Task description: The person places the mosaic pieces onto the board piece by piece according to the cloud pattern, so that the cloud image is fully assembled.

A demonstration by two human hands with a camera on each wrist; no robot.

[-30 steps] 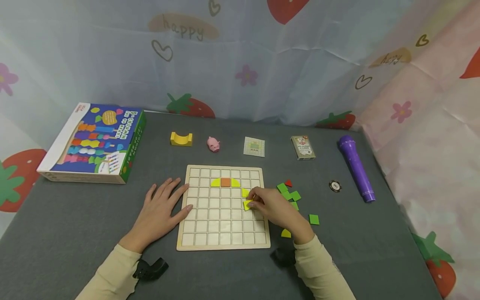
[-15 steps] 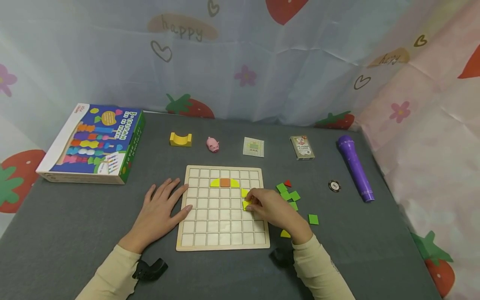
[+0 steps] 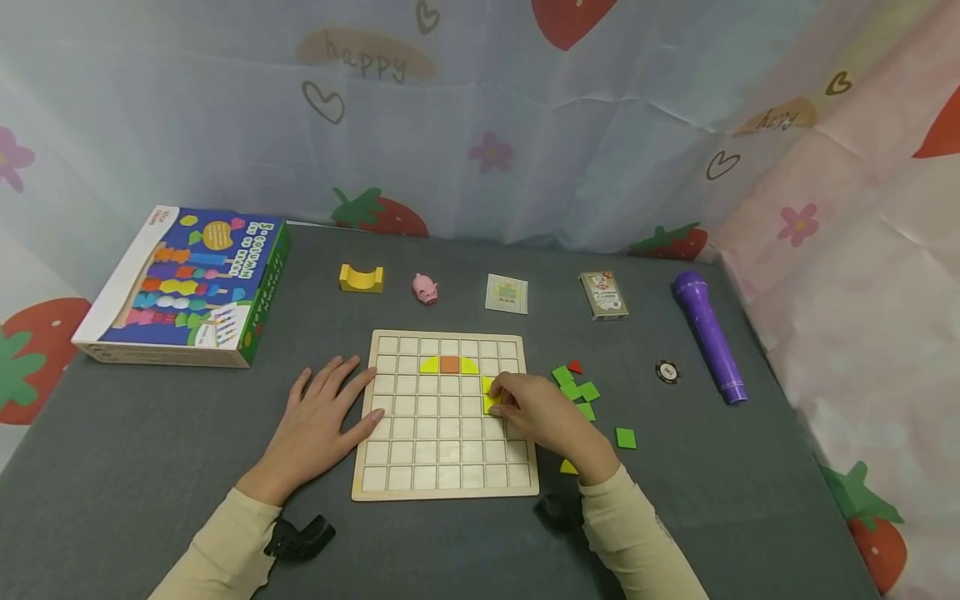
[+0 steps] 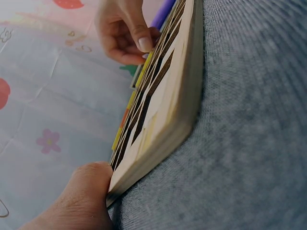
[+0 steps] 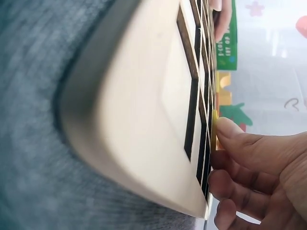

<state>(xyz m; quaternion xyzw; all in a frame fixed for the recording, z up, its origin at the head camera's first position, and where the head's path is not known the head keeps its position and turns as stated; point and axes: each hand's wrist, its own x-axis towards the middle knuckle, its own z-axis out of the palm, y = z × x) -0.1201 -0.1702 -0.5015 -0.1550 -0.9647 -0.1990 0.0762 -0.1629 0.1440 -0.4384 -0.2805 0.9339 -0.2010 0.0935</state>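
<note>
A wooden grid board (image 3: 438,492) lies flat on the table. Spread fingers of my left hand (image 3: 311,429) reach its left side, thumb and index fingertip resting on the edge. Over the board's right part, my right hand (image 3: 551,417) pinches a yellow tile (image 3: 490,405) with thumb and curled fingers, low against the grid. Its fingers partly hide this tile and another yellow tile (image 3: 487,384) just above it. In the right wrist view the thumb presses the yellow tile's edge (image 5: 214,129). An orange square (image 3: 450,364) sits between two yellow curved pieces (image 3: 430,365) in an upper row.
Green square tiles (image 3: 570,391), a red triangle (image 3: 575,367) and a yellow piece (image 3: 568,467) lie right of the board. Behind stand a game box (image 3: 187,283), yellow block (image 3: 362,279), toy pig (image 3: 424,289), pattern card (image 3: 507,293) and card pack (image 3: 603,295). Farther right are a chip (image 3: 667,372) and purple microphone-shaped object (image 3: 708,337).
The lower yellow tile has shifted slightly up and left and now lines up in its cell under the other yellow tile. My right hand has moved with it; the left stays put.
</note>
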